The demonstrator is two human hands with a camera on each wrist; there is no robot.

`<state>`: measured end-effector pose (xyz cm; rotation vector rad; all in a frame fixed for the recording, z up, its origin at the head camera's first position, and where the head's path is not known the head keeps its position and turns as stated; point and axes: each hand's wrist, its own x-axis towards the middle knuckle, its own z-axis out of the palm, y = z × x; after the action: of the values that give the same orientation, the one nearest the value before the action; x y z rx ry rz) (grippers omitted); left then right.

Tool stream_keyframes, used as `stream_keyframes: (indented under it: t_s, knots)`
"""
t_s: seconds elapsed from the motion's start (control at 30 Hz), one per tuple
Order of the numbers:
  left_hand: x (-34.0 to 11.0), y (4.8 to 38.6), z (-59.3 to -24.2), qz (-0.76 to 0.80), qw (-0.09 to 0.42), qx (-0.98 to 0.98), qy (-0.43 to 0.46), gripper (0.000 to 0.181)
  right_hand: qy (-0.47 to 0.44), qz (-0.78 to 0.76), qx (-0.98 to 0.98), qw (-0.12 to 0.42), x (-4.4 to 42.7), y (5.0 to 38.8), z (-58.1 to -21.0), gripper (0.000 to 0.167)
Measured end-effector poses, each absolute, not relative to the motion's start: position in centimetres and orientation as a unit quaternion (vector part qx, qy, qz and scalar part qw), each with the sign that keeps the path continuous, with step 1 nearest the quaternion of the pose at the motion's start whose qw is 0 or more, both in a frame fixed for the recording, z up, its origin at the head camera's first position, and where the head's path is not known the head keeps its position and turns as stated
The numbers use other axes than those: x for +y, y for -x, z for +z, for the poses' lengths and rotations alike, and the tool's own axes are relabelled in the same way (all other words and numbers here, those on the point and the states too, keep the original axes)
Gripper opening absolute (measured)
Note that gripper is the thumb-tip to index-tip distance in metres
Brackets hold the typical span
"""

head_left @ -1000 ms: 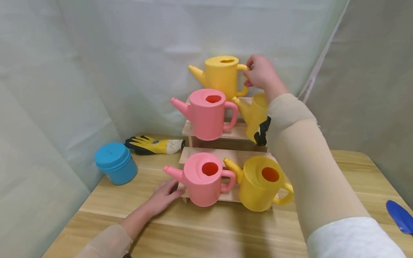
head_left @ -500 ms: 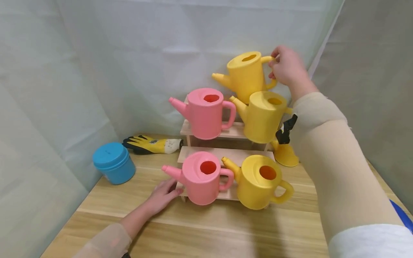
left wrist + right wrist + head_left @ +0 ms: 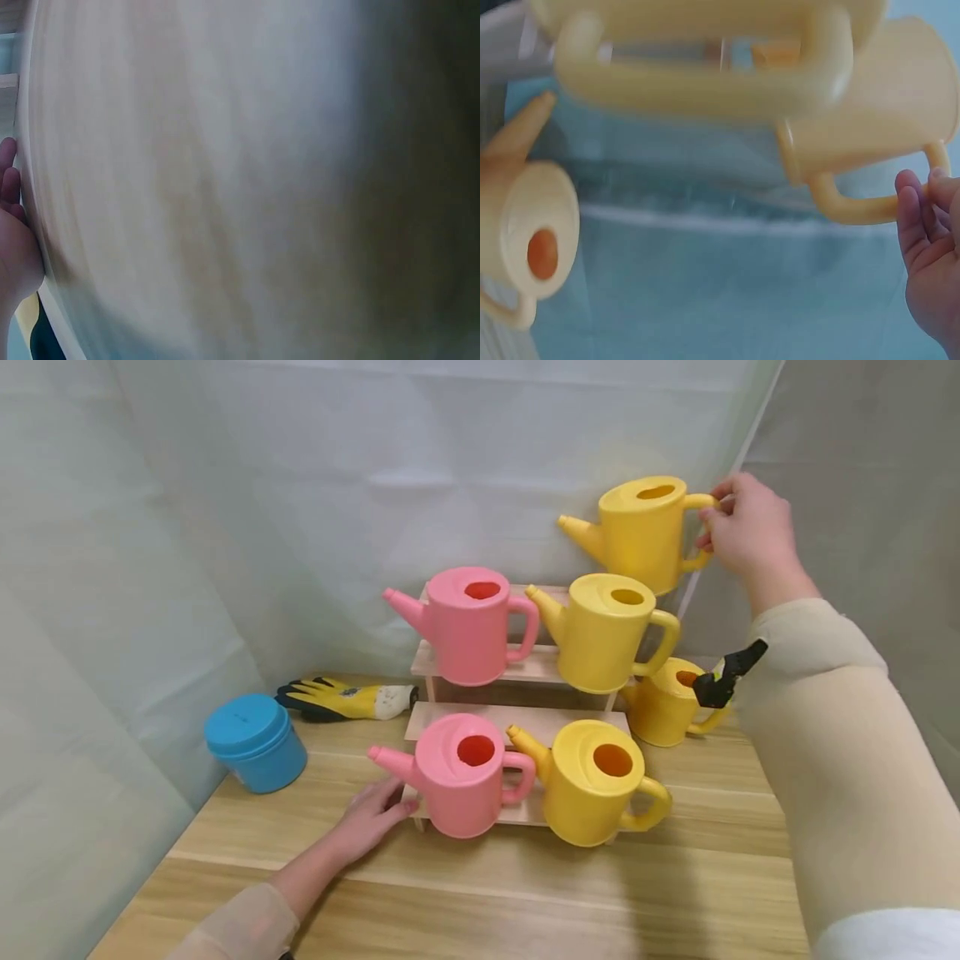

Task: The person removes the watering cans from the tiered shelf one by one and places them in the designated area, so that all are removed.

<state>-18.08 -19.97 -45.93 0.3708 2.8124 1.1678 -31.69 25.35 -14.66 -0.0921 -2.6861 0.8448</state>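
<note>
My right hand grips the handle of a yellow watering can and holds it up past the right end of the stand's top. In the right wrist view, thumb and fingers close on that handle. My left hand holds the lower left corner of a stepped wooden stand, its fingertips partly hidden. The middle step bears a pink watering can and a yellow one. On the lowest step are another pink watering can and another yellow watering can.
One more yellow watering can stands on the table right of the stand, partly behind the right wrist's black strap. A blue lidded tub and a yellow-and-black work glove lie to the left. White cloth hangs behind.
My right hand has lifted the yellow watering can off the top step and carried it to the right, tilting it on the way. My left hand has stayed at the stand's corner.
</note>
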Motion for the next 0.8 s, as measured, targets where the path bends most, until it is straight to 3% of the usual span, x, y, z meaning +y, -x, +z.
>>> stream_keyframes:
  t_s: [0.37,0.8]
  knots:
    - [-20.3,18.5,-45.9,0.388,0.030,0.911,-0.137,0.058,0.069,0.352,-0.914,0.191,31.7,29.2,-17.0,0.046]
    - [-20.0,18.6,-46.0,0.377,0.042,0.915,-0.140,0.059,0.147,0.285,-0.924,0.207,37.2,26.2,-19.5,0.050]
